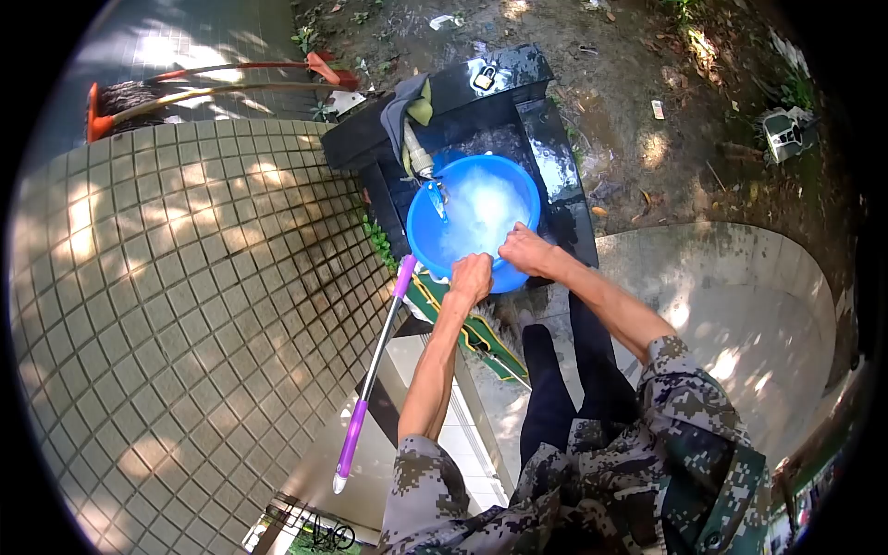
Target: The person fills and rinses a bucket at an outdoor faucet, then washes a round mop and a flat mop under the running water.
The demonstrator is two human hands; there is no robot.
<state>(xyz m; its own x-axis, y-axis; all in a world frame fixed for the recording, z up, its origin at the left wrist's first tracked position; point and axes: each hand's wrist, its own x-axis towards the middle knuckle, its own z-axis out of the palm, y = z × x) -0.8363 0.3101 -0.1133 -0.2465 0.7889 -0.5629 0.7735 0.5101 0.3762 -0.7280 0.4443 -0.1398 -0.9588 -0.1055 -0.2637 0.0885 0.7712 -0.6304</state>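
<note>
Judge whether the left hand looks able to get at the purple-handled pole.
Probably yes: the left hand, by the blue basin, has the purple-handled pole close on its left, apparently with nothing blocking the way.

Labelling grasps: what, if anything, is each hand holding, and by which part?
Cannot be told: the left hand and right hand are curled at the near side of the round blue plastic basin, hiding whatever they might grip.

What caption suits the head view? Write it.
Left hand and right hand close together at the near rim of a blue basin, outdoors.
</note>
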